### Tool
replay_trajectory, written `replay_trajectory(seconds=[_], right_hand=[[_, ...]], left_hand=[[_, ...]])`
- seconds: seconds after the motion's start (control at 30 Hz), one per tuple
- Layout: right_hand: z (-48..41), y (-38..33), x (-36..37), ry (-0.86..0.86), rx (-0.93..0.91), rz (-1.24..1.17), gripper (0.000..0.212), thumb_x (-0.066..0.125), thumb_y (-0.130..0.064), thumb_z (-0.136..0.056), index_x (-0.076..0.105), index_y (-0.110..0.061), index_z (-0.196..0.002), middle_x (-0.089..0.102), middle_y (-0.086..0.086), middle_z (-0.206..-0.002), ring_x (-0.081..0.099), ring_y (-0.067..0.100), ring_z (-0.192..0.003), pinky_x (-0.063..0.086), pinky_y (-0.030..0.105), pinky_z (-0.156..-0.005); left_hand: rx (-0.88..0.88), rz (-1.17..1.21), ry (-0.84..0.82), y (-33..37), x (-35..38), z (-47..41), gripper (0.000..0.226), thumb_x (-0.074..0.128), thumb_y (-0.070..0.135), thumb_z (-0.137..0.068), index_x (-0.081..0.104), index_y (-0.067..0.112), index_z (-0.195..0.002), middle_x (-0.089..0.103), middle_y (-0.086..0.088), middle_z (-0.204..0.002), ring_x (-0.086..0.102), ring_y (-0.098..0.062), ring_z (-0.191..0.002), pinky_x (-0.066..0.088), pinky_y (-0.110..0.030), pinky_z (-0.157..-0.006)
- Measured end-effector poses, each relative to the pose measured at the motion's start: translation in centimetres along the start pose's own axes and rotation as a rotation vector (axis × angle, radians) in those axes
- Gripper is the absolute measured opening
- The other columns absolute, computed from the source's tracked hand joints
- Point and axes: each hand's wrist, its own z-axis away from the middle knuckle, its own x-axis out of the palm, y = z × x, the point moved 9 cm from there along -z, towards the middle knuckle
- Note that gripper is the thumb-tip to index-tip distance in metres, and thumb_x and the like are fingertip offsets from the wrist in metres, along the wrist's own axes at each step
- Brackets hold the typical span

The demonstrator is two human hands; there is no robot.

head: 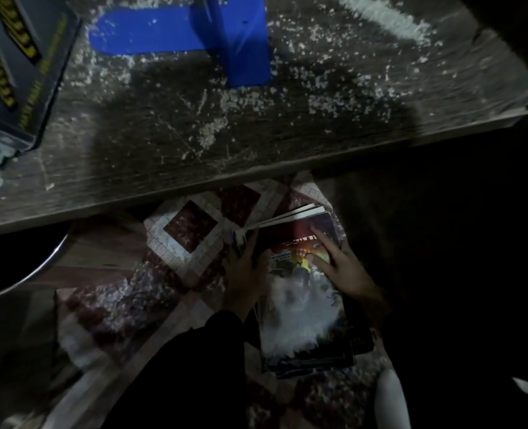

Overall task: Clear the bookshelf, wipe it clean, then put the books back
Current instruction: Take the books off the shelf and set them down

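Below the dusty shelf (pixel 256 125), on the patterned rug (pixel 169 243), I see my left hand (pixel 244 270) gripping the left edge of a stack of books (pixel 303 320) while my right hand (pixel 343 264) rests flat, fingers spread, on its top cover. A blue bookend (pixel 244 41) stands above.

I count hands: 2, left hand (pixel 244 267) and right hand (pixel 340 261) | books (pixel 303 320) in floor stack: several, number not resolvable | blue bookend (pixel 244 48): 1 | dark book with yellow lettering (pixel 14 72): 1 | shelf board (pixel 287 134): 1
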Motion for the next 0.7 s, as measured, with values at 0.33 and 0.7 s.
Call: replay_trajectory(seconds=[0.33,0.7], right_hand=[[1.2,1.5,0.1,0.287,0.157,-0.004,0.085,0.044,-0.071,-0.081,0.013,-0.033,-0.151,0.049,0.011,-0.141,0.052,0.033,-0.121,0.039,0.039,-0.098],[3.5,2.1,-0.4,0.378,0.326,0.034,0.077,0.047,-0.058,-0.089,0.017,-0.026,-0.152,0.047,0.016,-0.142,0.048,0.037,-0.125,0.038,0.041,-0.099]], left_hand=[[-0.211,0.451,0.149,-2.5,3.2,4.8,0.086,0.056,0.041,-0.091,-0.002,0.027,-0.152,0.009,0.008,-0.159,0.014,-0.009,-0.145,0.022,-0.028,-0.114],[-0.194,0.350,0.009,-1.6,3.2,4.1,0.088,0.055,0.048,-0.090,-0.003,0.028,-0.153,0.011,0.000,-0.160,0.023,-0.020,-0.144,0.026,-0.027,-0.109]])
